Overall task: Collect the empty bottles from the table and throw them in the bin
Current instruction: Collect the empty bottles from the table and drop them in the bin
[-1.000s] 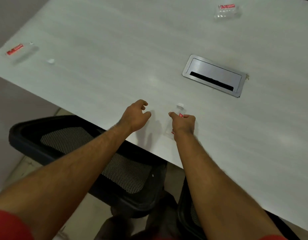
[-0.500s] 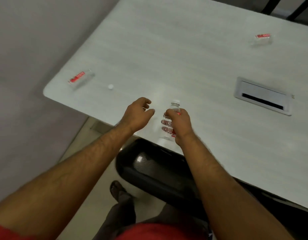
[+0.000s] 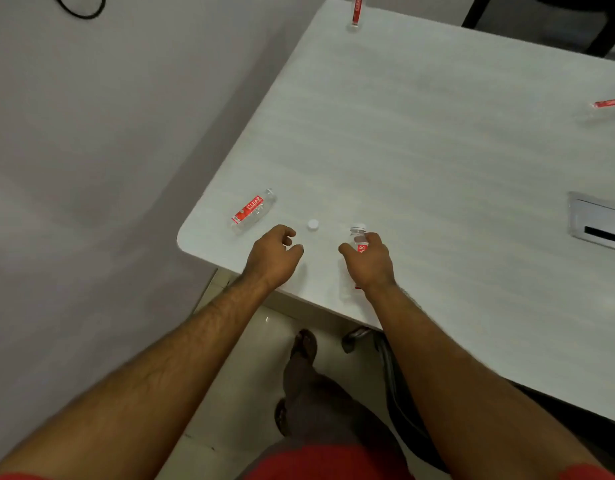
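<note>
My right hand (image 3: 368, 261) grips a clear plastic bottle (image 3: 358, 237) with a red label and white cap, held upright above the near edge of the white table (image 3: 420, 150). My left hand (image 3: 273, 256) hovers with curled fingers and nothing in it, just right of an uncapped bottle (image 3: 252, 210) lying on its side at the table's left corner. A loose white cap (image 3: 313, 224) lies between my hands. Another bottle (image 3: 356, 10) stands at the far edge, and a third (image 3: 605, 107) lies at the far right.
A metal cable hatch (image 3: 597, 221) is set into the table at the right. A grey wall runs along the left. My leg and sandalled foot (image 3: 304, 344) are on the tiled floor beside a black chair base (image 3: 385, 344). No bin is visible.
The view has swung left as I stepped toward the table's left corner. My right hand still holds the bottle, and my left hand has come close to the lying bottle and the cap.
</note>
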`<state>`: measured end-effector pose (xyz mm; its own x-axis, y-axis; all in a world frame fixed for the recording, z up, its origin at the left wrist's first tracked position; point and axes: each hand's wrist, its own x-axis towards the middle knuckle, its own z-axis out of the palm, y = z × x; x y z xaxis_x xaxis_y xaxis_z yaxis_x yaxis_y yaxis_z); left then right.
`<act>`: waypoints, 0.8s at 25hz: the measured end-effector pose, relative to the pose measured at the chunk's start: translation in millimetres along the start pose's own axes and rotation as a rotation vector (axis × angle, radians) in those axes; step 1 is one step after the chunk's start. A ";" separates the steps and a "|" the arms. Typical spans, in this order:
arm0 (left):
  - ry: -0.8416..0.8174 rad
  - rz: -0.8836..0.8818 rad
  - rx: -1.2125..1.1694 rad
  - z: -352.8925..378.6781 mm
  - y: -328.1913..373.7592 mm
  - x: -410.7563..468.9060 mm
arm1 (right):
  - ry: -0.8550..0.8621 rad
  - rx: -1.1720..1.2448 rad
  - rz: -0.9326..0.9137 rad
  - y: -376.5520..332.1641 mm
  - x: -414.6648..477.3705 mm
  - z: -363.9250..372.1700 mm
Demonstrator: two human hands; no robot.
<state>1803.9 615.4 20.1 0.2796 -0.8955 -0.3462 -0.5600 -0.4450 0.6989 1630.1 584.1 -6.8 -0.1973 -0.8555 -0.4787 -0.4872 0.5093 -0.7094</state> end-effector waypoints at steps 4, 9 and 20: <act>-0.071 0.026 0.048 7.9 -3.4 47.9 | 0.084 -0.232 -0.029 1.5 36.6 25.3; -0.130 0.084 0.185 12.0 1.0 88.3 | 0.183 -0.312 0.071 -9.0 49.1 40.9; -0.339 0.516 0.556 31.4 14.7 142.2 | 0.594 -0.068 -0.128 -37.0 -3.4 73.3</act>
<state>1810.9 481.5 -38.5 -0.3180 -0.8997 -0.2990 -0.8820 0.1651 0.4414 1711.2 575.0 -16.8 -0.5646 -0.8253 -0.0073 -0.5879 0.4084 -0.6982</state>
